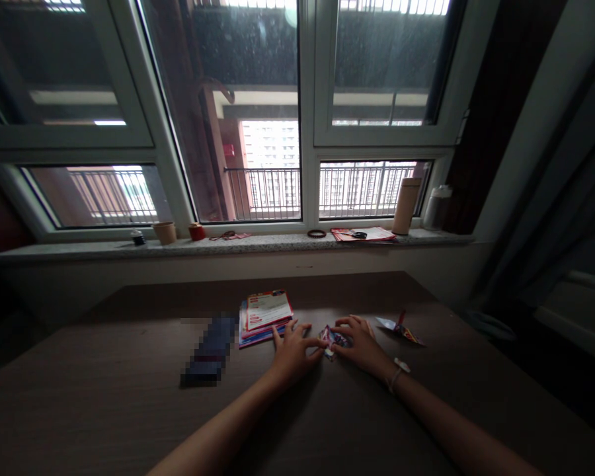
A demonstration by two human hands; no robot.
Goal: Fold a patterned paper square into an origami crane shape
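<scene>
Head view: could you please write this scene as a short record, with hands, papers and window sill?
Left hand: fingers at left side of small colourful paper; firmness of grip unclear
Right hand: fingers at its right side; pale bracelet on wrist
Paper stack: on table, beyond left hand
Folded paper: on table, right of right hand
Window sill: tan cup, tan bottle, among other things

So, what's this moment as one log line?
left hand: touching patterned paper | right hand: touching same paper | paper stack: beside left hand | other paper: beside right hand
</scene>
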